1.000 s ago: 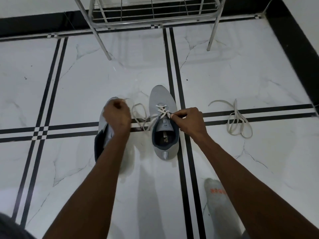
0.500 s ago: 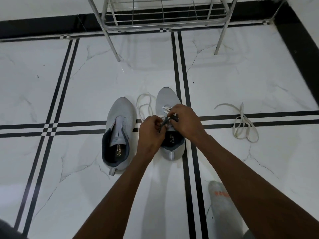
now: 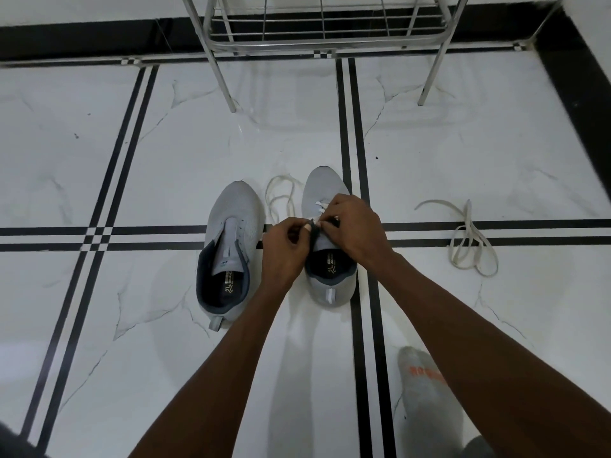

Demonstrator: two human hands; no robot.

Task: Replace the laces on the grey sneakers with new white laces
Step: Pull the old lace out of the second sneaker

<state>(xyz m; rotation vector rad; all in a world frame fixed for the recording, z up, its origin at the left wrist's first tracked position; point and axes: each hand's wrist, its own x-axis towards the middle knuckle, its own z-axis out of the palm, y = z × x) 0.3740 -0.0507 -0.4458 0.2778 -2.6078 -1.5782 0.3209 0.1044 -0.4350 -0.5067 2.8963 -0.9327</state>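
Observation:
Two grey sneakers stand side by side on the floor, toes pointing away. The left sneaker [image 3: 231, 246] has no lace in it. A white lace [image 3: 320, 204] crosses the front eyelets of the right sneaker [image 3: 325, 186], and its slack [image 3: 281, 196] loops on the floor between the two sneakers. My left hand [image 3: 283, 251] pinches the lace end at the right sneaker's tongue. My right hand [image 3: 353, 229] lies over the sneaker's eyelets with its fingers curled on the lace and the tongue edge; the middle eyelets are hidden under it.
A second lace [image 3: 469, 239], off-white, lies in a loose bundle on the floor to the right. A metal wire rack [image 3: 324, 34] stands on thin legs behind the sneakers. My foot in a grey sock [image 3: 421, 388] rests at the lower right.
My left hand has moved from above the left sneaker over to the right sneaker and meets my right hand at its tongue. The lace slack now lies further forward between the sneakers.

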